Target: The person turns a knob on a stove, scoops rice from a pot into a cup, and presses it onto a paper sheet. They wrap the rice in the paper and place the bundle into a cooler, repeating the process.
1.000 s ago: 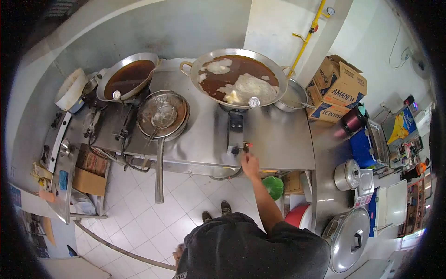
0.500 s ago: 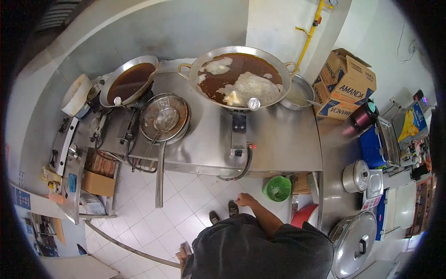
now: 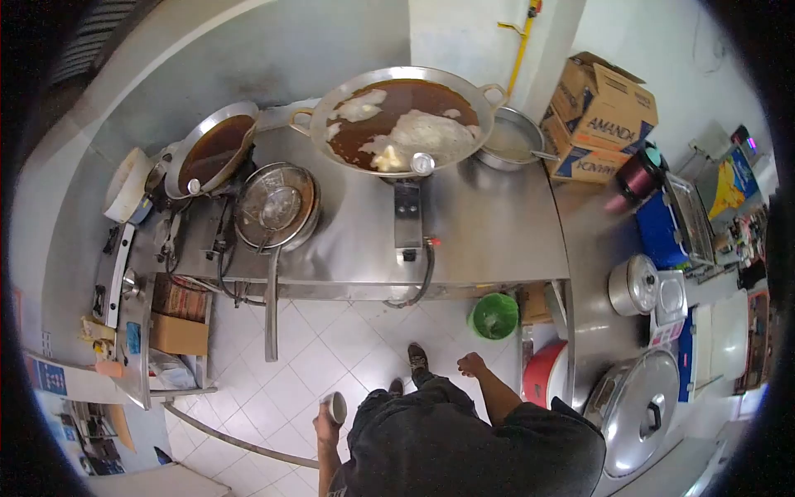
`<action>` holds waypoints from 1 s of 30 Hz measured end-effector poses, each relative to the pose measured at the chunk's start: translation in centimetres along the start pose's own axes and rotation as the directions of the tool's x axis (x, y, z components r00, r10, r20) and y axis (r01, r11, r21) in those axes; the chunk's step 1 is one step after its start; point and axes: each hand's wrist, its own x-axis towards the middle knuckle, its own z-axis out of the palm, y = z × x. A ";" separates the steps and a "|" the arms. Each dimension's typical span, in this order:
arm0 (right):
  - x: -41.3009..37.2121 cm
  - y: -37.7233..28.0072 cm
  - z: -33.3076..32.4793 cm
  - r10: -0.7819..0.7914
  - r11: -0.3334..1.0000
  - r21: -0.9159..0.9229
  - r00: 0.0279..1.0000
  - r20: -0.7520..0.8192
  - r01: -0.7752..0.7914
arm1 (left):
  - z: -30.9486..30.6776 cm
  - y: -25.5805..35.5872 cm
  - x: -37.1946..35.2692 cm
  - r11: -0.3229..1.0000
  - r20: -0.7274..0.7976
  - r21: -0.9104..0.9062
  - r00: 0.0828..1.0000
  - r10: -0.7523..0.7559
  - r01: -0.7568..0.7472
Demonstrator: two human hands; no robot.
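Observation:
My left hand (image 3: 324, 426) is low over the floor, its fingers wrapped round a small metal cup (image 3: 338, 407) with its round mouth facing up. My right hand (image 3: 471, 365) hangs in front of my body with curled fingers and nothing visible in it. Past the counter's front edge stands a large two-handled wok (image 3: 319, 147) of dark brown liquid with pale foam and a yellowish lump. A dial thermometer (image 3: 422, 164) is at its near rim. To its left are a smaller pan (image 3: 217, 151) of brown liquid and a strainer (image 3: 277, 207) resting over a bowl.
A long strainer handle (image 3: 272, 319) juts past the steel counter (image 3: 497, 240) over the floor. Right of the wok are a metal pot (image 3: 507, 157) and cardboard boxes (image 3: 609, 116). A green bin (image 3: 494, 316) stands below. A large lidded pot (image 3: 633, 410) is at right; a hose (image 3: 240, 443) crosses lower left.
My body has stepped forward, one foot ahead. My left hand has risen, bringing the cup into fuller view. My right hand has swung to the right. The camera view has shifted.

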 end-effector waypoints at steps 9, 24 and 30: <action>-5.3 17.3 6.6 -0.231 0.973 -0.069 0.940 -0.251 0.221 | 4.4 3.0 1.7 0.996 0.534 0.030 0.841 -0.086 0.082; -32.0 38.2 27.2 -0.073 0.904 -0.422 0.943 -0.323 -0.075 | 0.8 -7.4 -3.7 0.846 0.480 0.267 0.698 -0.531 0.461; -36.0 36.7 28.9 -0.194 0.981 -0.144 0.658 -0.728 0.130 | 2.6 -12.0 -5.6 0.723 0.534 0.565 0.491 -0.688 0.398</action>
